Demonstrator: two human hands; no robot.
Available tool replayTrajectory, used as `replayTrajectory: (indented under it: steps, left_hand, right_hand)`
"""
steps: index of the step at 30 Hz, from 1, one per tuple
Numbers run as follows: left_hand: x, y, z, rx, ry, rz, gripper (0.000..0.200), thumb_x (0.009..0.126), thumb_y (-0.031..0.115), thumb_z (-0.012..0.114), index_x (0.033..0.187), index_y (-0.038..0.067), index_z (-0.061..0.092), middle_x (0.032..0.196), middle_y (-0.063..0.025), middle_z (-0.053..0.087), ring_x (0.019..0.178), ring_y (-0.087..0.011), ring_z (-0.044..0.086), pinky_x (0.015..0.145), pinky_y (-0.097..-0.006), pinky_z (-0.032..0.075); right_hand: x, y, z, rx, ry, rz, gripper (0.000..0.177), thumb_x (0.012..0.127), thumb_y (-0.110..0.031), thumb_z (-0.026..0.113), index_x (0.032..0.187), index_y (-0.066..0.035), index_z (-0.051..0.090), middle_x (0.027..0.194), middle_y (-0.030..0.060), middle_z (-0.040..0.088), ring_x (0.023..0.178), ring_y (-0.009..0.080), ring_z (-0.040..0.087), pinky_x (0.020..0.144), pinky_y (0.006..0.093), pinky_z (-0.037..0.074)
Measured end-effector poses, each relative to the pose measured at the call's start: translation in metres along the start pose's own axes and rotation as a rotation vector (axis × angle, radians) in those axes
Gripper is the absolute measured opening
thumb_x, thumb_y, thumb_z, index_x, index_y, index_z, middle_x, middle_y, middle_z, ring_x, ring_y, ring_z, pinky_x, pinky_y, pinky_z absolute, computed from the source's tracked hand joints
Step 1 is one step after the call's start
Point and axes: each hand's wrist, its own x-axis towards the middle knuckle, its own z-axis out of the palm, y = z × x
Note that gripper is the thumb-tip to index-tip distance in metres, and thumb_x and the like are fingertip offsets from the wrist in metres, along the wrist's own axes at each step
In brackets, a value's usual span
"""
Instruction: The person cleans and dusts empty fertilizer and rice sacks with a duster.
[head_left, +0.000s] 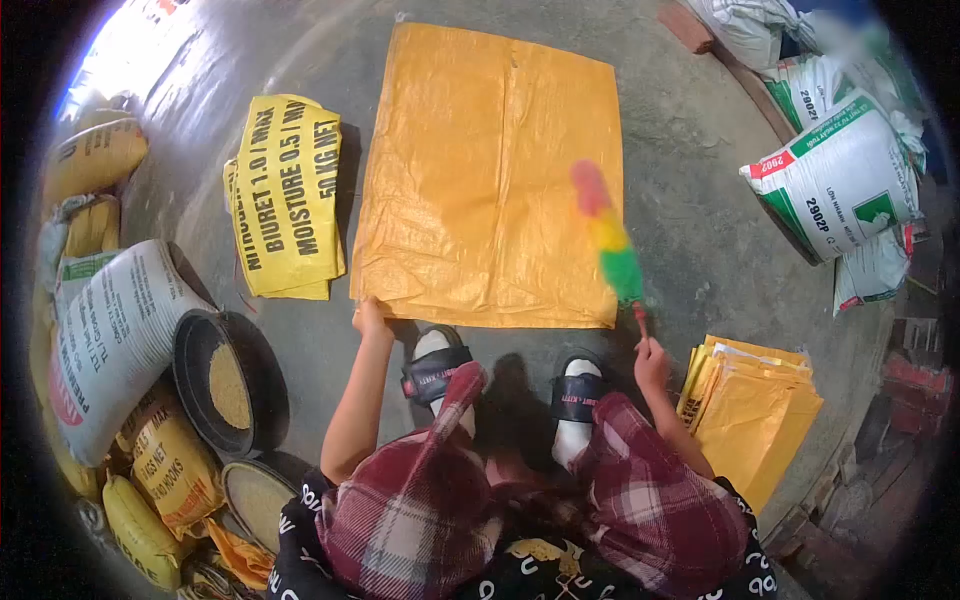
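Observation:
A large orange woven sack [450, 180] lies spread flat on the concrete floor in front of my feet. My left hand [371, 316] pinches its near left corner. In my right hand [651, 366] is the red handle of a feather duster [606, 235], banded pink, yellow and green. The duster's head overlaps the right edge of the sack and looks blurred by motion. Just left of the sack rests a folded yellow printed sack [290, 200]. Below and right of my right hand is a stack of folded orange sacks [755, 415].
A black tub [265, 385] of yellowish grain stands at the left, beside a full white sack [125, 330] and yellow sacks [175, 460]. White and green filled sacks [835, 180] lie at the right, near a brick [686, 27]. My sandalled feet [435, 362] are at the sack's near edge.

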Motion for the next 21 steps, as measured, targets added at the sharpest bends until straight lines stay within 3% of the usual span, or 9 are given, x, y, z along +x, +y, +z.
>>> replayTrajectory:
  steps: [4, 6, 7, 9, 13, 14, 16, 18, 21]
  left_hand:
    - [-0.028, 0.027, 0.006, 0.089, -0.101, -0.035, 0.018, 0.075, 0.018, 0.062, 0.086, 0.006, 0.055, 0.069, -0.0059, 0.057, 0.052, -0.0175, 0.055, 0.044, -0.0292, 0.043]
    - [-0.009, 0.015, -0.003, 0.161, -0.160, -0.011, 0.019, 0.075, 0.020, 0.062, 0.086, 0.006, 0.055, 0.068, -0.0060, 0.056, 0.050, -0.0173, 0.054, 0.042, -0.0294, 0.041]
    - [-0.007, 0.017, -0.005, 0.236, -0.220, 0.019, 0.020, 0.075, 0.022, 0.062, 0.086, 0.005, 0.056, 0.067, -0.0060, 0.056, 0.048, -0.0171, 0.053, 0.039, -0.0296, 0.040]
    - [-0.025, 0.020, -0.001, 0.349, -0.293, -0.039, 0.022, 0.076, 0.023, 0.061, 0.088, 0.005, 0.056, 0.066, -0.0059, 0.056, 0.047, -0.0164, 0.052, 0.039, -0.0290, 0.039]
    - [-0.072, 0.015, 0.009, 0.475, -0.639, -0.152, 0.023, 0.080, 0.017, 0.053, 0.096, 0.001, 0.054, 0.077, -0.0088, 0.060, 0.058, -0.0192, 0.058, 0.046, -0.0294, 0.045]
    - [-0.080, 0.009, 0.012, 0.477, -0.641, -0.151, 0.023, 0.080, 0.017, 0.053, 0.096, 0.001, 0.054, 0.077, -0.0088, 0.060, 0.058, -0.0192, 0.058, 0.046, -0.0294, 0.045]
    - [-0.083, -0.001, 0.015, 0.103, -0.629, -0.498, 0.026, 0.083, 0.012, 0.049, 0.106, 0.000, 0.049, 0.093, -0.0107, 0.060, 0.078, -0.0221, 0.061, 0.060, -0.0313, 0.050]
    - [-0.077, -0.006, 0.012, 0.108, -0.675, -0.492, 0.027, 0.084, 0.011, 0.048, 0.109, 0.000, 0.047, 0.099, -0.0109, 0.058, 0.085, -0.0229, 0.059, 0.067, -0.0326, 0.050]
    - [-0.077, -0.009, 0.007, 0.115, -0.720, -0.493, 0.030, 0.086, 0.009, 0.047, 0.114, -0.001, 0.043, 0.105, -0.0114, 0.056, 0.093, -0.0241, 0.057, 0.076, -0.0351, 0.049]
  right_hand:
    - [0.003, -0.006, -0.008, 0.031, 0.050, 0.032, 0.026, 0.087, -0.022, 0.043, 0.076, -0.002, 0.055, 0.071, 0.0185, 0.058, 0.067, 0.0370, 0.057, 0.058, 0.0426, 0.043]
    - [-0.003, -0.023, -0.004, 0.090, 0.009, -0.258, 0.023, 0.086, -0.022, 0.044, 0.077, -0.004, 0.055, 0.069, 0.0167, 0.059, 0.062, 0.0367, 0.056, 0.054, 0.0428, 0.044]
    - [-0.005, -0.035, -0.001, 0.090, 0.006, -0.258, 0.023, 0.086, -0.022, 0.044, 0.077, -0.004, 0.055, 0.069, 0.0167, 0.059, 0.062, 0.0367, 0.056, 0.054, 0.0428, 0.044]
    - [-0.007, -0.058, 0.007, -0.016, -0.113, -0.541, 0.020, 0.085, -0.023, 0.047, 0.076, -0.006, 0.052, 0.064, 0.0141, 0.058, 0.057, 0.0358, 0.056, 0.051, 0.0435, 0.045]
    - [-0.004, -0.087, 0.027, -0.118, -0.275, -0.690, 0.020, 0.084, -0.024, 0.049, 0.074, -0.007, 0.048, 0.060, 0.0136, 0.056, 0.058, 0.0335, 0.058, 0.051, 0.0437, 0.046]
    - [-0.003, -0.084, 0.034, -0.155, -0.267, -0.611, 0.019, 0.084, -0.023, 0.049, 0.073, -0.008, 0.048, 0.059, 0.0133, 0.055, 0.058, 0.0346, 0.057, 0.050, 0.0454, 0.045]
    - [0.008, -0.069, 0.041, -0.275, -0.248, -0.437, 0.019, 0.083, -0.024, 0.050, 0.072, -0.008, 0.048, 0.060, 0.0143, 0.055, 0.058, 0.0361, 0.056, 0.049, 0.0475, 0.044]
    - [0.026, -0.031, 0.032, -0.286, -0.104, -0.349, 0.019, 0.085, -0.025, 0.045, 0.077, -0.008, 0.050, 0.060, 0.0166, 0.055, 0.059, 0.0384, 0.056, 0.050, 0.0490, 0.043]
    - [0.035, 0.047, -0.003, -0.382, 0.116, 0.120, 0.028, 0.088, -0.030, 0.040, 0.088, -0.010, 0.059, 0.069, 0.0192, 0.060, 0.063, 0.0382, 0.058, 0.053, 0.0484, 0.043]
